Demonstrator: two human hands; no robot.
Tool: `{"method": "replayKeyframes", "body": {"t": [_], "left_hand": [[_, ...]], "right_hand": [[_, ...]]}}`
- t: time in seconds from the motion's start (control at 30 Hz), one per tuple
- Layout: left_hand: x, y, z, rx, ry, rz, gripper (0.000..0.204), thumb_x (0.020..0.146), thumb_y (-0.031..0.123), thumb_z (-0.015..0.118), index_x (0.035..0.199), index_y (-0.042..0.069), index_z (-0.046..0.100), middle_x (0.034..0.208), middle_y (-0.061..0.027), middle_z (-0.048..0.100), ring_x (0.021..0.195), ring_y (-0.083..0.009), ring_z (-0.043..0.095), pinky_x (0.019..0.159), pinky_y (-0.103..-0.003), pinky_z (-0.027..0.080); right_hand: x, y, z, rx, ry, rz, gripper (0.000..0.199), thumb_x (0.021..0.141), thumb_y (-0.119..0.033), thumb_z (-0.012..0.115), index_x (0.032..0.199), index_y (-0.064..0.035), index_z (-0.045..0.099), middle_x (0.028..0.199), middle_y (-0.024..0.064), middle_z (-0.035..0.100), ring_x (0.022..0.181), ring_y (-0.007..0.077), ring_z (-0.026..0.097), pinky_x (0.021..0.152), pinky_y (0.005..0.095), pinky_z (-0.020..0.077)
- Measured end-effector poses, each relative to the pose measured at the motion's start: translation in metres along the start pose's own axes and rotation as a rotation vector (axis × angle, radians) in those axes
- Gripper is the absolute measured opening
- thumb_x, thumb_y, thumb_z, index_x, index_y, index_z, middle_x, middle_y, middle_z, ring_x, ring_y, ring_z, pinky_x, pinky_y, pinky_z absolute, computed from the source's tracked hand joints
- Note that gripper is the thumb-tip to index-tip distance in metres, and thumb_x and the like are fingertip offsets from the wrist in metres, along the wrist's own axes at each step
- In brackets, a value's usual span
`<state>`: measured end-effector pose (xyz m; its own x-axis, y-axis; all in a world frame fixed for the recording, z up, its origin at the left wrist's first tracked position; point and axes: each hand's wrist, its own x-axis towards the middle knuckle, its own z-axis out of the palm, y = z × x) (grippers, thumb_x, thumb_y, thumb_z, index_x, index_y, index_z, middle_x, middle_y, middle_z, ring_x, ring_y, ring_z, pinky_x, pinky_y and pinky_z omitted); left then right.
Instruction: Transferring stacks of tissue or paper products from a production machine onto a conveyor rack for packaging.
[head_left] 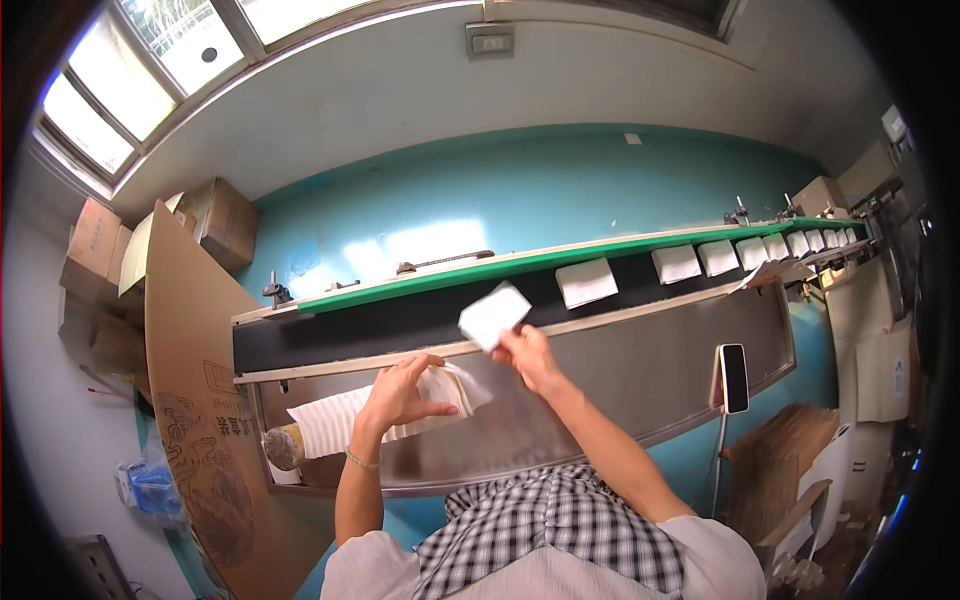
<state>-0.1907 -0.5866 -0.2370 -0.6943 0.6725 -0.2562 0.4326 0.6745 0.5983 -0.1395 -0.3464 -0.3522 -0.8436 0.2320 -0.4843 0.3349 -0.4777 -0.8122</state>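
Your right hand (527, 352) is pinching a white pad (493, 315) above the black belt (400, 320); your left hand (400, 395), at its eight o'clock, is pressing flat on the pad stack (340, 425). Releasing crooked risks misaligning it with the pads (587, 282) riding ahead.

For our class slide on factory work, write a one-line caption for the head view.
Right hand lifts a white pad over the conveyor belt; left hand rests on the stack.

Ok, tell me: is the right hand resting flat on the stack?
No, the right hand holds a white pad up over the belt.
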Motion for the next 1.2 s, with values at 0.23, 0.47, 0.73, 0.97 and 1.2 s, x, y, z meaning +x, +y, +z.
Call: {"method": "replayKeyframes", "body": {"t": [0.23,0.47,0.73,0.97,1.2], "left_hand": [[-0.007,-0.009,0.002,0.051,0.098,0.054,0.082,0.060,0.054,0.087,0.124,0.010,0.059,0.120,-0.0137,0.065,0.114,-0.0338,0.061,0.095,-0.043,0.048],[-0.015,-0.029,0.000,0.068,0.114,0.060,0.086,0.060,0.057,0.086,0.129,0.014,0.058,0.123,-0.0137,0.065,0.113,-0.0327,0.062,0.094,-0.042,0.049],[-0.011,-0.032,-0.003,-0.015,0.056,0.020,0.075,0.062,0.058,0.083,0.117,0.013,0.059,0.120,-0.0105,0.065,0.112,-0.0301,0.061,0.092,-0.044,0.046],[-0.022,-0.045,-0.008,0.020,0.039,0.118,0.094,0.061,0.055,0.085,0.139,0.016,0.050,0.130,-0.0133,0.061,0.121,-0.0311,0.057,0.101,-0.048,0.039],[-0.019,-0.072,-0.012,-0.064,-0.017,0.105,0.093,0.061,0.054,0.085,0.138,0.015,0.050,0.128,-0.0143,0.062,0.116,-0.0335,0.059,0.096,-0.044,0.047]], "right_hand": [[-0.056,0.020,0.059,-0.817,-0.200,-0.342,0.040,0.098,-0.036,0.060,0.116,-0.0013,0.060,0.094,0.0077,0.067,0.083,0.0166,0.063,0.074,0.0298,0.0519],[-0.044,0.020,0.061,-0.599,-0.277,-0.020,0.044,0.097,-0.038,0.059,0.113,0.0023,0.063,0.096,0.0071,0.068,0.087,0.0135,0.062,0.075,0.0298,0.0514],[0.000,-0.004,0.044,0.160,-0.025,0.063,0.022,0.097,-0.009,0.056,0.116,0.0019,0.057,0.099,0.0109,0.068,0.090,0.0174,0.068,0.074,0.0310,0.0568],[-0.069,0.024,0.103,-0.865,-0.138,-0.362,0.040,0.095,-0.035,0.065,0.115,-0.0012,0.062,0.092,0.0084,0.066,0.085,0.0110,0.061,0.074,0.0266,0.0508],[-0.072,0.016,0.093,-0.380,-0.176,0.105,0.043,0.097,-0.040,0.061,0.114,-0.0006,0.064,0.095,0.0080,0.068,0.082,0.0134,0.063,0.067,0.0290,0.0525]]}}
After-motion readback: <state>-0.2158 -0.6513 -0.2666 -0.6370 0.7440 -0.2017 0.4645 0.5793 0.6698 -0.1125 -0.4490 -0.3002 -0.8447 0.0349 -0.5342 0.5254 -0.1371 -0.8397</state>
